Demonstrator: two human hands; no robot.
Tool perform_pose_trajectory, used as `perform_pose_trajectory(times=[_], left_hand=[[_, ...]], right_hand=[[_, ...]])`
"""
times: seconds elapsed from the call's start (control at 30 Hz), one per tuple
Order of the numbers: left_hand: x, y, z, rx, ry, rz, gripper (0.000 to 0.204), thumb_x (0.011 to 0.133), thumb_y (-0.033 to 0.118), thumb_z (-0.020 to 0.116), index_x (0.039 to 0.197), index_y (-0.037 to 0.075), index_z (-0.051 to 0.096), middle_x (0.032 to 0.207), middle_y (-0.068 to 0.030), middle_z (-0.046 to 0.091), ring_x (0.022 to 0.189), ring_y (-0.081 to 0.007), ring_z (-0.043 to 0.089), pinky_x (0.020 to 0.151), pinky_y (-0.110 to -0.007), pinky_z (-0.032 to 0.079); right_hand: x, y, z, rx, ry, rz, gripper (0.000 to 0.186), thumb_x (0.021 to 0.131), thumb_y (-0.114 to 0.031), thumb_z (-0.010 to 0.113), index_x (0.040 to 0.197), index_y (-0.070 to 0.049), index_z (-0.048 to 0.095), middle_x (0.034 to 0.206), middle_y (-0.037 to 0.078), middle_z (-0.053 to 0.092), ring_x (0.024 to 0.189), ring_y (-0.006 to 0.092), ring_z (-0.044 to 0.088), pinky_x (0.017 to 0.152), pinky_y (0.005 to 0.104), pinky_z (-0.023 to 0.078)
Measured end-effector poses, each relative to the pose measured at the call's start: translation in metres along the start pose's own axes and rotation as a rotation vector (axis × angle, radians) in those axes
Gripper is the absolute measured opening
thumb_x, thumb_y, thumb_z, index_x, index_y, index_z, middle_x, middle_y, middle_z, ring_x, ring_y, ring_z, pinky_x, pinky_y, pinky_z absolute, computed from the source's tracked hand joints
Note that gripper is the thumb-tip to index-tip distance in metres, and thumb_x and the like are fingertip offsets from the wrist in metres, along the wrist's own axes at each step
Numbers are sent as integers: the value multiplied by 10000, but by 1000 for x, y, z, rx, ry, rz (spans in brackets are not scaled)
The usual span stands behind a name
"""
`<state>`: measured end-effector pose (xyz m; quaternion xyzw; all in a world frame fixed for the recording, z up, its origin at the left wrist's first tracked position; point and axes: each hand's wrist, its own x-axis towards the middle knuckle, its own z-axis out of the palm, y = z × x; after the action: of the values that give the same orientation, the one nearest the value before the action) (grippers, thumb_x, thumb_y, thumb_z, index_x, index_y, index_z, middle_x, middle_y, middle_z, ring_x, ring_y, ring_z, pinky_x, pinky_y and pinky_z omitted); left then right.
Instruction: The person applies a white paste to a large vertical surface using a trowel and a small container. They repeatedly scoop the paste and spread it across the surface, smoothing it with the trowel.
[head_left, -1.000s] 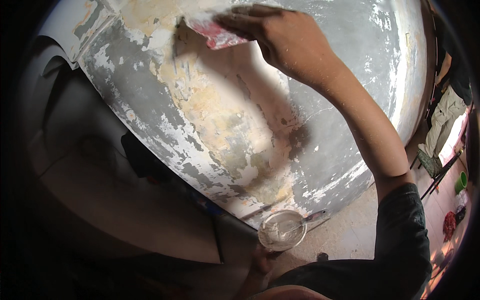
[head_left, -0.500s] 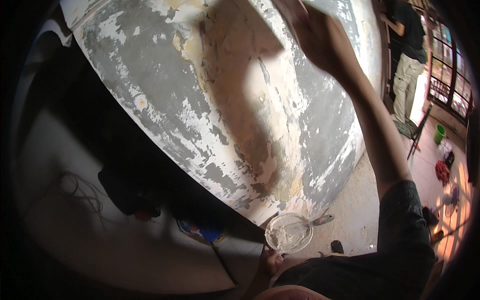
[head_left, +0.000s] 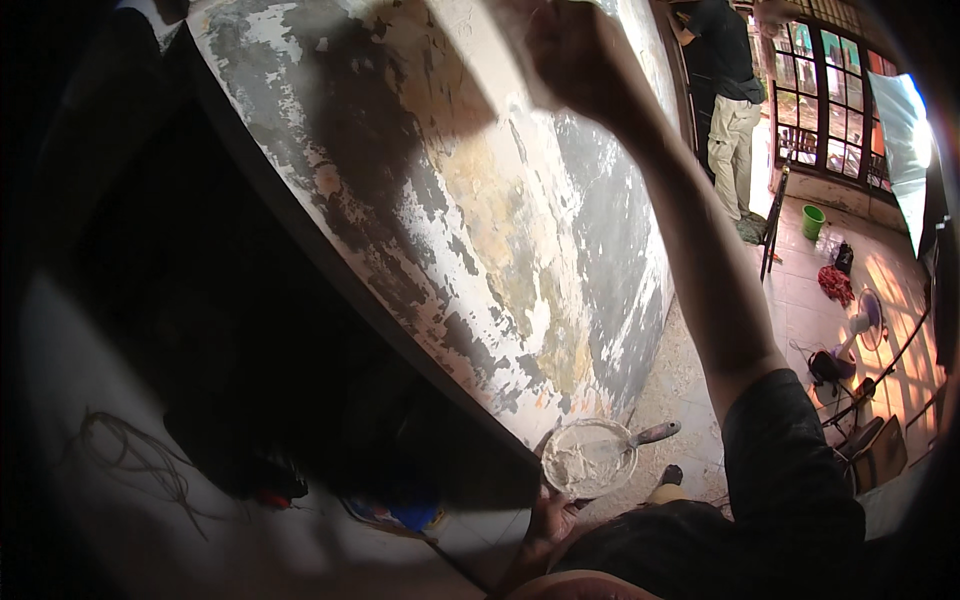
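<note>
A green bucket [head_left: 812, 222] stands near a crumpled red cloth [head_left: 834, 286].

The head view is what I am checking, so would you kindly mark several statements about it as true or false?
1. The left hand holds the round tub of pale paste. True.
2. The handled tool sticks out over the tub's left side. False: the handled tool sticks out to the right.
3. The right hand is near the top of the picture. True.
4. The green bucket is at the picture's left edge. False: the green bucket stands on the floor at the right.
5. The red cloth lies on the floor. True.
</note>
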<state>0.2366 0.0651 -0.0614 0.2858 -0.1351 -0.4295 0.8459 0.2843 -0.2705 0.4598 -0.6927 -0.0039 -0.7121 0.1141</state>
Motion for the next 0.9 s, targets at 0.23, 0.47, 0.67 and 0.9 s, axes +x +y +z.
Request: perform_pose_trajectory(times=[0.23,0.47,0.67,0.9], left_hand=[[-3,5,-7,44,51,-19,738,889,-26,559,1578,27,300,1523,-206,479,1374,-378,550,1105,-561,535],[-13,7,-17,81,73,24,761,874,8,584,1582,53,308,1517,-190,488,1374,-361,555,1079,-531,561],[-8,-6,4,13,118,67,718,905,26,615,1567,75,342,1486,-181,520,1307,-348,604,1018,-511,593],[-12,-13,-10,46,103,68,720,926,44,633,1577,105,329,1501,-165,505,1311,-317,606,1028,-478,593]], right_hand=[[-9,-38,43,-209,-208,-46,243,947,-69,559,1158,-88,678,696,185,703,635,359,731,598,453,604],[-36,-92,-11,271,-116,121,307,836,-44,569,1090,19,728,794,280,711,774,445,729,806,529,593],[8,63,36,-198,12,40,201,873,-98,607,1012,3,709,743,258,697,652,405,710,606,482,571],[-101,-120,3,282,-222,12,355,987,-81,552,1330,-35,632,714,239,684,550,386,660,560,486,558]])
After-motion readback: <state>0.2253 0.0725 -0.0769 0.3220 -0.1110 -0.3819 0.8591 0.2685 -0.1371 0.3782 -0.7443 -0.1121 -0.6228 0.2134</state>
